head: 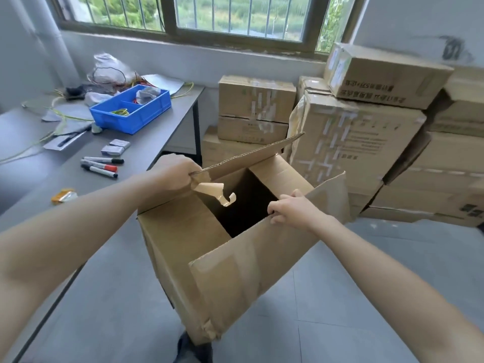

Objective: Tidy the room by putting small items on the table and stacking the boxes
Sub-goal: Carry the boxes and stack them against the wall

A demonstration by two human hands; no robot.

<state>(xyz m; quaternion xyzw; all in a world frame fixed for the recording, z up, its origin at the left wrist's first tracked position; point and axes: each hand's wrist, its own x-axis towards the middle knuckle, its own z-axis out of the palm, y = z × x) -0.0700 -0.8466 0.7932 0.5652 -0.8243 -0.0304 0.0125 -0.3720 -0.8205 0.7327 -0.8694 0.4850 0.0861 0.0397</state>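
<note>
Box (pixel 183 244) open — left hand (pixel 174 174) grips far flap, right hand (pixel 293 210) seemingly pinches near rim.

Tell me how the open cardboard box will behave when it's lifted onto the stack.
Probably light: the open box shows nothing inside, and the left hand and right hand hold it by its edges alone. Likely floppy: its flaps stand loose and a lower corner is crumpled, so the walls may skew. Hardly slippery, being bare cardboard.

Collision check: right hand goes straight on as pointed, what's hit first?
The right hand, gripping the rim of the open box, points across its mouth; likely first the raised flap the left hand holds. Depth unclear.
</note>
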